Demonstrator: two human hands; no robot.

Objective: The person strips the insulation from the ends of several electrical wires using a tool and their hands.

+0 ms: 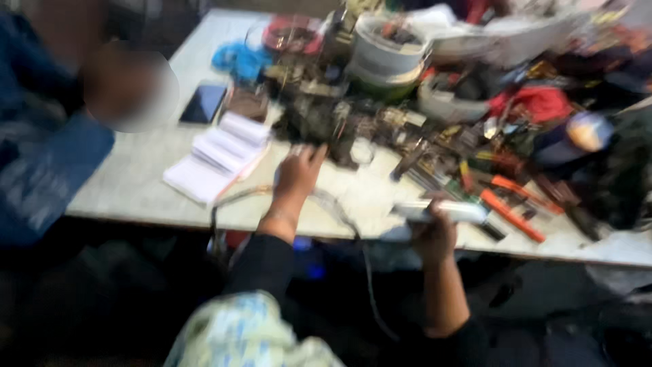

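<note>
White tool body [445, 212], long and pale, sits in our right hand [433, 234], fingers wrapped closed around it, held just over the near edge of the table [136, 183]. The blur keeps us from saying what kind of tool it is. Our left hand [299, 173] is out flat on the tabletop, fingers spread and gripping nothing, fingertips touching the edge of a dark, greasy heap of metal parts [319, 122]. A cable [339, 211] curves across the table between our two hands and drops over the front edge. Left of our left hand we see an open notebook [221, 153], and beyond it a dark phone [204, 103]. To the right of the tool lie orange-handled tools [513, 211]. Another person in blue [41, 163] stands at the far left.
</note>
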